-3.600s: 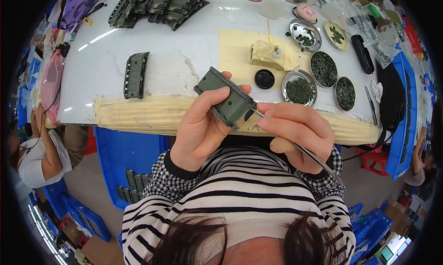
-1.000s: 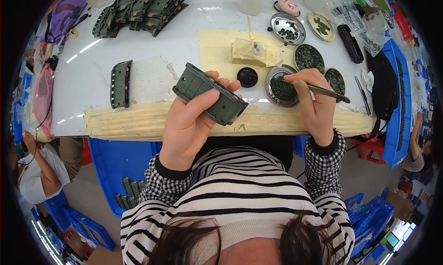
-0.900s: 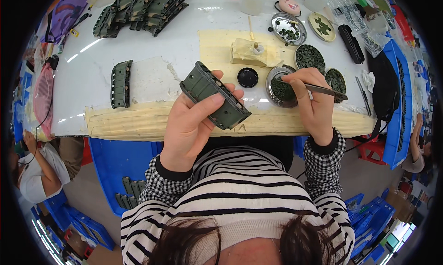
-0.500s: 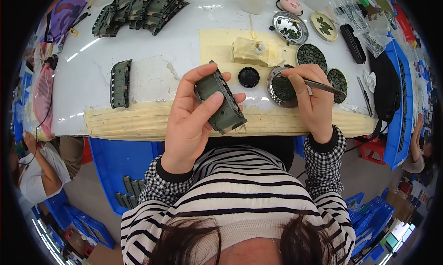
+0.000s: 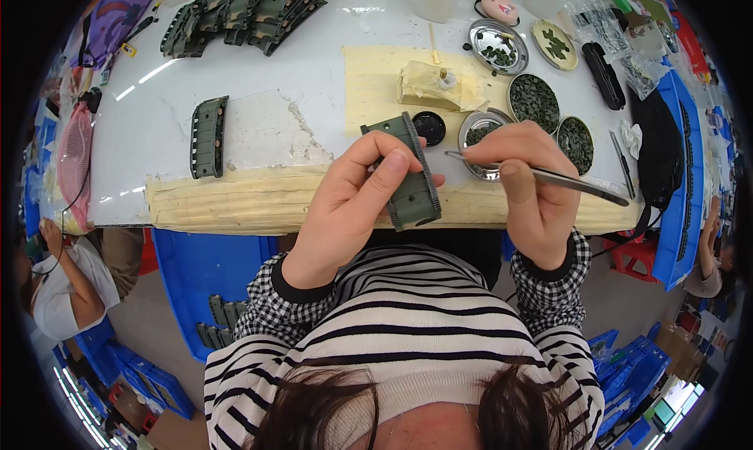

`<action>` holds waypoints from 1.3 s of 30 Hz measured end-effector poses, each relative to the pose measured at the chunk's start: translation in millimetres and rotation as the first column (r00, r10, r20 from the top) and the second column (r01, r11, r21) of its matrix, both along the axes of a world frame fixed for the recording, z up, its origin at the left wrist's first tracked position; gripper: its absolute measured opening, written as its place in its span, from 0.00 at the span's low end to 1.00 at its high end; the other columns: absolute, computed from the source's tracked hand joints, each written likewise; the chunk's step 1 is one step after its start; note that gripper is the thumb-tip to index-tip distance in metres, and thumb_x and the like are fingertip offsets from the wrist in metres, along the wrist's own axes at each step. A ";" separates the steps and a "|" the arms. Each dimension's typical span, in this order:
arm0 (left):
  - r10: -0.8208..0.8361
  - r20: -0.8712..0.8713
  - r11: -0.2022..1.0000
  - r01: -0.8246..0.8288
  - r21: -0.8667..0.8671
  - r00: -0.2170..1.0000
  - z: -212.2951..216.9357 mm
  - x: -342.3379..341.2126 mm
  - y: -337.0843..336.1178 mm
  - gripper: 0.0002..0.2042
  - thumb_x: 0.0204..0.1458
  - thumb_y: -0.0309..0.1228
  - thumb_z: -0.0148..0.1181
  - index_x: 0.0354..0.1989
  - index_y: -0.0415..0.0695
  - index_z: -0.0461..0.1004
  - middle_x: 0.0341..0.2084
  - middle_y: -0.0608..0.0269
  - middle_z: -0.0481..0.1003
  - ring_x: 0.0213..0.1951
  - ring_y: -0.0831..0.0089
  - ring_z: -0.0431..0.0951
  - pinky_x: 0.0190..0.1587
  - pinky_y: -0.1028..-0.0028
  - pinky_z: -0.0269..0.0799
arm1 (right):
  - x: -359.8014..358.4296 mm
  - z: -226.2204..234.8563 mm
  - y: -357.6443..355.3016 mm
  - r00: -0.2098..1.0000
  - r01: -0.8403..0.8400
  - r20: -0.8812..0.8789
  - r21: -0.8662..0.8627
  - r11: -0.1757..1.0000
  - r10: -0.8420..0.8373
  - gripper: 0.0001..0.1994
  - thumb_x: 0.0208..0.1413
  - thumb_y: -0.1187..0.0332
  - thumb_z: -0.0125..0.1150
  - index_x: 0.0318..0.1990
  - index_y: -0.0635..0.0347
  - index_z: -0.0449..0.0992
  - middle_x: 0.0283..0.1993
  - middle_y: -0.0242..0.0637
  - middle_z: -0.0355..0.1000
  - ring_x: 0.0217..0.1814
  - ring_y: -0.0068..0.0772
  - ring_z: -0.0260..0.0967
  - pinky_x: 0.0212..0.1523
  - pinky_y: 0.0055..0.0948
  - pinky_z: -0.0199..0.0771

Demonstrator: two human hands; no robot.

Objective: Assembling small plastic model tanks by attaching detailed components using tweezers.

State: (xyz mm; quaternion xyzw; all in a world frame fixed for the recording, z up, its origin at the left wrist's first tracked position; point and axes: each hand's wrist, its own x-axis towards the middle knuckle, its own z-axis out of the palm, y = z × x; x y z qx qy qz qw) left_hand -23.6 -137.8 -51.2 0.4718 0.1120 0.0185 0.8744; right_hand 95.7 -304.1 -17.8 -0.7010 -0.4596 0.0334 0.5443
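Observation:
My left hand point(image 5: 351, 191) grips a dark green, ridged model panel point(image 5: 412, 195), tilted upright above the table's front edge. In my right hand point(image 5: 533, 191) is a pair of metal tweezers point(image 5: 580, 185), pinched between thumb and fingers. The tips point left toward the panel, apart from it. If a small part sits in the tips, it is too small to make out. Behind the tweezers stands a round metal dish point(image 5: 471, 128) of small dark green pieces, partly hidden by my right hand. A small black pot point(image 5: 428, 128) is just behind the panel.
A similar panel point(image 5: 209, 136) lies at left, below a pile of camouflage panels point(image 5: 243, 11). Round tins of green pieces point(image 5: 533, 101) stand at right, near a steel plate point(image 5: 500, 48). A tape-wrapped block point(image 5: 431, 88) holds a small bottle. Padded tape point(image 5: 227, 203) lines the front edge.
My left hand has moved right with the panel and turned it more upright. My right hand has drawn the tweezers out of the metal dish, their tips now pointing left toward the panel.

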 end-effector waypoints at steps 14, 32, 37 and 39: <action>-0.067 0.019 0.992 0.069 -0.108 0.998 3.1 -0.7 2.2 0.14 0.66 0.40 0.41 0.36 0.42 0.66 0.35 0.62 0.75 0.38 0.80 0.76 0.33 0.82 0.75 | -12.8 3.7 10.5 0.995 -0.098 0.035 -0.005 0.995 0.098 0.07 0.51 0.73 0.63 0.38 0.63 0.79 0.36 0.41 0.74 0.36 0.35 0.72 0.37 0.27 0.73; -0.024 -0.022 0.979 0.020 -0.202 0.999 -6.8 -0.8 0.5 0.12 0.65 0.38 0.45 0.38 0.42 0.69 0.33 0.68 0.72 0.31 0.85 0.73 0.32 0.83 0.73 | -19.2 4.0 8.1 0.944 -0.158 0.280 -0.088 0.983 0.177 0.15 0.57 0.64 0.59 0.44 0.68 0.77 0.45 0.47 0.73 0.44 0.43 0.75 0.44 0.32 0.77; -0.026 -0.066 0.957 0.006 -0.289 0.997 0.5 -1.6 -1.7 0.13 0.65 0.36 0.43 0.38 0.39 0.68 0.38 0.63 0.73 0.43 0.80 0.71 0.48 0.77 0.69 | -23.4 5.4 9.7 0.914 -0.147 0.362 -0.125 0.981 0.183 0.18 0.52 0.62 0.61 0.44 0.68 0.76 0.44 0.46 0.73 0.49 0.47 0.74 0.46 0.35 0.77; -0.041 -0.042 0.947 0.025 -0.322 0.998 -1.0 -2.0 -0.5 0.12 0.65 0.36 0.44 0.38 0.39 0.68 0.39 0.62 0.73 0.43 0.80 0.72 0.48 0.77 0.69 | -22.7 6.4 9.6 0.906 -0.159 0.375 -0.130 0.979 0.197 0.18 0.51 0.62 0.62 0.44 0.68 0.76 0.44 0.46 0.73 0.49 0.46 0.75 0.46 0.35 0.78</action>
